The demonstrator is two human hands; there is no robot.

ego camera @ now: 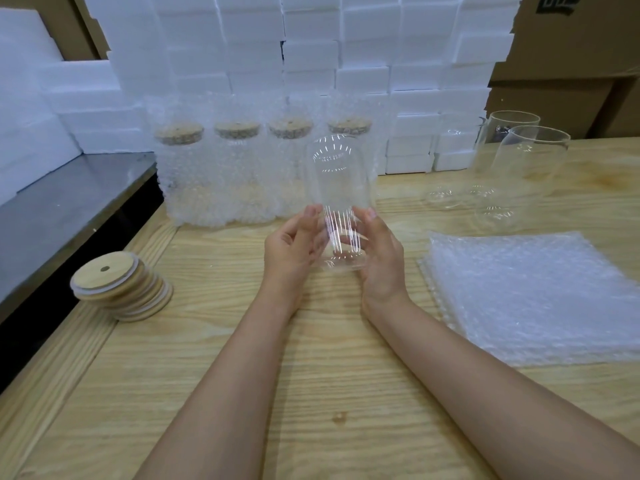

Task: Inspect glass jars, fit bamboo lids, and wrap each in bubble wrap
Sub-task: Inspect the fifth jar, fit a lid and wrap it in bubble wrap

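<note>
Foam blocks (311,46) back the wooden surface (311,375) where left hand (294,249) and right hand (381,261) grip a glass jar (341,188) in front of wrapped jars (225,178).

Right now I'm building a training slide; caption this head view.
A glass jar held by left hand and right hand; lids left, bubble wrap right.

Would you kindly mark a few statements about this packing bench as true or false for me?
1. The left hand and the right hand hold one glass jar. True.
2. That glass jar already has a bamboo lid on it. False: it has no lid.
3. The stack of bamboo lids lies right of the hands. False: it lies to their left.
4. Four wrapped jars stand behind the held jar. True.
5. The bubble wrap sheets lie stacked on the table at the right. True.
</note>
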